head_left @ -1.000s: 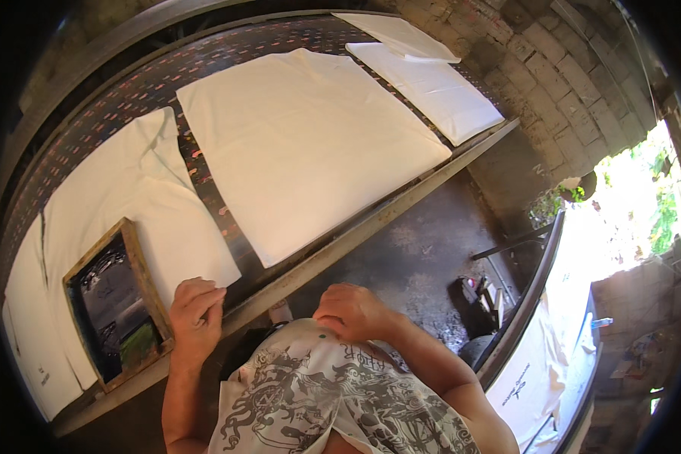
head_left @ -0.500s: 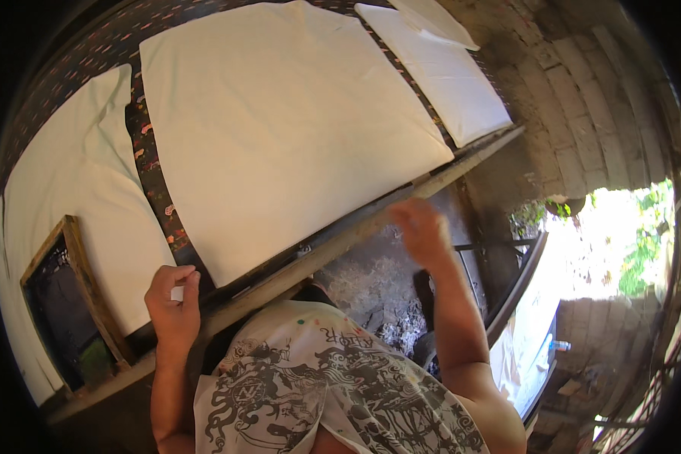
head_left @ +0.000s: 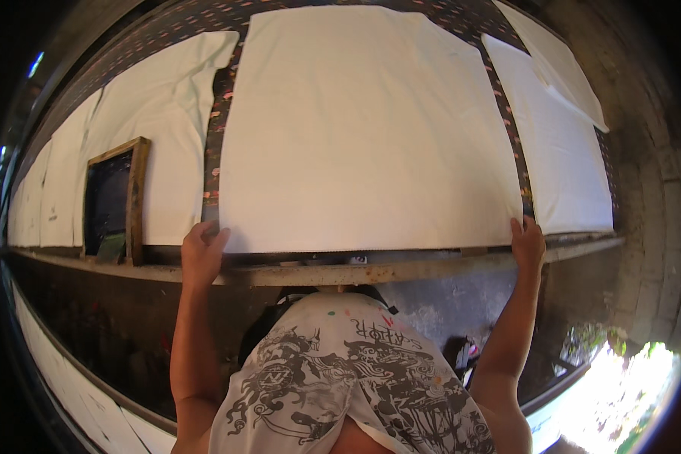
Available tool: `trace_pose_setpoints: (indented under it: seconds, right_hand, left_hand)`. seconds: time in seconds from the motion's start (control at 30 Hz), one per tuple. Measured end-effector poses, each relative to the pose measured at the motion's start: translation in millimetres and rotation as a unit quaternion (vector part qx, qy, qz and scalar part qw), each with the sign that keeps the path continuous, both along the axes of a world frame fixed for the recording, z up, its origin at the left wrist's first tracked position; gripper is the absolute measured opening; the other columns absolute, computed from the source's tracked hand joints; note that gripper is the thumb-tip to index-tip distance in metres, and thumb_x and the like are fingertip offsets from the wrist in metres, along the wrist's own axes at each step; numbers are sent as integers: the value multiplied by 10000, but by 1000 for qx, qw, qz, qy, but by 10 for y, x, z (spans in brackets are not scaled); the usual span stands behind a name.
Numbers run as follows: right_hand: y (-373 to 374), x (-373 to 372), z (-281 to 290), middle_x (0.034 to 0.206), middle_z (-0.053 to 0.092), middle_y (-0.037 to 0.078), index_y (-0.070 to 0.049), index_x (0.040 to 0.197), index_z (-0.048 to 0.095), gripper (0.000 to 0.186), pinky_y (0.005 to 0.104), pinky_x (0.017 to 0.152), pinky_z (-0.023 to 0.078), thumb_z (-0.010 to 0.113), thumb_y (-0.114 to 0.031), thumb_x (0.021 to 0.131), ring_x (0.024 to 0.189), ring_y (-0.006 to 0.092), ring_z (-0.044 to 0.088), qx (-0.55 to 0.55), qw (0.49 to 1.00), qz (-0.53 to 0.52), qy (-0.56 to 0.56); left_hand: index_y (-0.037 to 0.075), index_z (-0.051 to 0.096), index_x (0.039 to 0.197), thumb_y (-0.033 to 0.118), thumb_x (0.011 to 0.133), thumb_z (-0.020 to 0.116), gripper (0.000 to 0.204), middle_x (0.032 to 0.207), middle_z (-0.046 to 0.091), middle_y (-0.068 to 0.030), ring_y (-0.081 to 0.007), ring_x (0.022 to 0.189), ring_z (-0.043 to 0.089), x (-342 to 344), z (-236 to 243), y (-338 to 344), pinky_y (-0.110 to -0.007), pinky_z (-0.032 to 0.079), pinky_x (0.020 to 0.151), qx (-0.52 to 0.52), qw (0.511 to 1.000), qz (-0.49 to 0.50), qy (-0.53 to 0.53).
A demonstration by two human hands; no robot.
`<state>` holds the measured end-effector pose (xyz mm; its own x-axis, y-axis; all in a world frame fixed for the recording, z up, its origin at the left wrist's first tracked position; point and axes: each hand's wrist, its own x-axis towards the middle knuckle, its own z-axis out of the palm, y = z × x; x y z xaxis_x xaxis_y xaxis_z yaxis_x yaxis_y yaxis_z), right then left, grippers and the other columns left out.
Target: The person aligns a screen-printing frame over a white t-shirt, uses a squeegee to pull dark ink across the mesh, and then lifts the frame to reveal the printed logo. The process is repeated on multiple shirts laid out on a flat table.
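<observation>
A large white cloth panel (head_left: 371, 136) lies flat on the long table, its straight near edge along the table's front. At its near left corner is my left hand (head_left: 203, 256), fingers curled and thumb at the cloth's edge; the pinch itself is partly hidden. My right hand (head_left: 528, 244) closes thumb and finger at the near right corner. Just left of my left hand, a wooden-framed screen (head_left: 139, 204) with a dark mesh stands on another white cloth (head_left: 170, 151). A small green piece (head_left: 112, 247) shows at the screen's lower end.
More white cloths (head_left: 564, 151) lie along the dark patterned table covering (head_left: 218, 151). A worn rail (head_left: 408, 271) runs along the front, close to my body. Behind me on the left is another long surface with white cloths (head_left: 76, 386). A block wall (head_left: 658, 197) stands at the right.
My right hand has moved from above the front rail to the large cloth's near right corner. My left hand is now by its near left corner. The view has turned to face the table squarely.
</observation>
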<state>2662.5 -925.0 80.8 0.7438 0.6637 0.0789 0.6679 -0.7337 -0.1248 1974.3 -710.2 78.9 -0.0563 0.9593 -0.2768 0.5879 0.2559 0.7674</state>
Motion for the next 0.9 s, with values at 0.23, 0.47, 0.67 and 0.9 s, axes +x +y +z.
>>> trace_pose_setpoints:
  seconds: [0.23,0.47,0.67,0.9]
  right_hand:
    - [8,270,-50,983,812,206,6,1160,794,509,505,848,577,880,-459,973,867,415,727,-4,998,-15,65]
    - [368,350,313,1046,815,60,29,1137,811,413,381,902,550,715,-371,1167,914,177,699,339,797,-14,500]
    - [2214,1267,1582,1192,825,125,12,1288,799,503,422,955,631,739,-467,1150,1094,208,781,387,831,90,390]
    - [2869,1114,2641,1168,806,86,-34,1309,791,541,425,795,679,761,-541,1122,957,230,774,549,746,82,368]
  left_hand:
    - [-74,794,1077,336,1101,797,412,917,766,-108,-199,690,738,333,352,118,-357,645,630,-150,988,29,-31]
    - [-30,779,1031,369,1141,756,415,821,745,-79,-167,674,726,283,294,243,-354,633,654,-145,941,12,-305]
    - [34,763,1182,429,1125,786,400,1080,764,-71,-179,926,714,362,1284,2173,-364,598,810,84,934,19,-347]
    - [110,775,1204,459,1129,794,357,1040,763,30,-100,879,679,371,2596,2982,-314,581,884,242,884,-33,-398]
